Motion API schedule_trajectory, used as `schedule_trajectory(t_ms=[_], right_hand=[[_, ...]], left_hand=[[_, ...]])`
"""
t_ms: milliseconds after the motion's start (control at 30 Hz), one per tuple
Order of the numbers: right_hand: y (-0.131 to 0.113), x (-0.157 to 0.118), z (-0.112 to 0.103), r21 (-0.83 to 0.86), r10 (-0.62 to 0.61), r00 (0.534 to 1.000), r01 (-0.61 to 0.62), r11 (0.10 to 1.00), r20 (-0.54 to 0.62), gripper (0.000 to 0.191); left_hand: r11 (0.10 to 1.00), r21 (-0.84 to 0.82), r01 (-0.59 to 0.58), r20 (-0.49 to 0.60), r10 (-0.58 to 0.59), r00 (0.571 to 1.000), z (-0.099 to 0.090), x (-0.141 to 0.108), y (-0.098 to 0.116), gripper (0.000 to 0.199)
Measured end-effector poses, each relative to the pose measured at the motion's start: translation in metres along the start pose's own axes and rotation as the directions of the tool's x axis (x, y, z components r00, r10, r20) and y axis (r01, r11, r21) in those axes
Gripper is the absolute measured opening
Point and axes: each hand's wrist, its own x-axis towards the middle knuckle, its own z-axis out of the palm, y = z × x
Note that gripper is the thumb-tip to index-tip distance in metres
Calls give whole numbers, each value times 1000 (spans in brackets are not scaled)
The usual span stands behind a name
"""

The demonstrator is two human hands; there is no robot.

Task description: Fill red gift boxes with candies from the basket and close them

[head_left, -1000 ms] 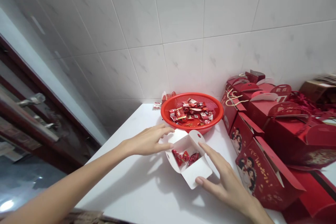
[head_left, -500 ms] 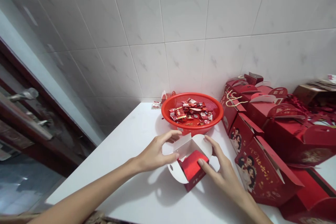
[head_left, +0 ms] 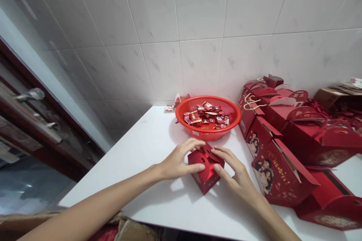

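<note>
A small red gift box (head_left: 206,182) stands on the white table, with its rounded top flaps bent inward over the opening. My left hand (head_left: 181,160) curls around its left side, thumb pressing on the left flap and fingers at the back edge. On the opposite side, my right hand (head_left: 236,171) holds the box, its thumb on the top and index finger along the right flap. What lies inside is covered by the flaps. Just behind the box sits a red plastic colander (head_left: 207,136) that holds several wrapped candies (head_left: 209,115).
Several larger red gift boxes (head_left: 283,175) with printed figures and handles line the right side of the white table (head_left: 141,135). Small packets (head_left: 169,108) lie by the tiled wall. An open cardboard carton (head_left: 135,229) is below the front edge. At left is a door handle (head_left: 31,95).
The box's side flaps, spread outward with white insides showing, are now folded inward, red side up. Both hands have moved in closer over the top.
</note>
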Motion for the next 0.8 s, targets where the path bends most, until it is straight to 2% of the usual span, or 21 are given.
schedule_trajectory(t_ms=[100,200,267,367,433,533,633,800], right_hand=[[-4,-4,0,-18,27,999,-27,999,26,34],[-11,-11,6,-76,62,998,-59,995,33,41],[-18,-18,14,-134,88,996,-86,987,5,50],[-28,-29,30,-213,140,988,-150,966,-59,71],[-35,-35,39,-241,180,979,-199,950,-99,75],[-41,-39,44,-248,220,963,-255,935,-157,70],[-43,-38,40,-227,218,955,-262,938,-201,62],[-44,-37,31,-227,165,934,-244,943,-317,45]], left_hand=[[1000,27,2,11,-2,1000,6,-1,-1,57],[999,41,30,106,-35,994,6,-1,-1,43],[998,32,51,129,-55,990,6,-1,-2,39],[997,35,72,69,-74,995,7,-1,-4,34],[995,55,81,16,-82,996,9,-2,-3,28],[994,78,75,-14,-74,997,10,-3,0,20],[994,78,72,-3,-72,997,8,-2,0,12],[989,65,136,-55,-132,990,9,-1,-4,15]])
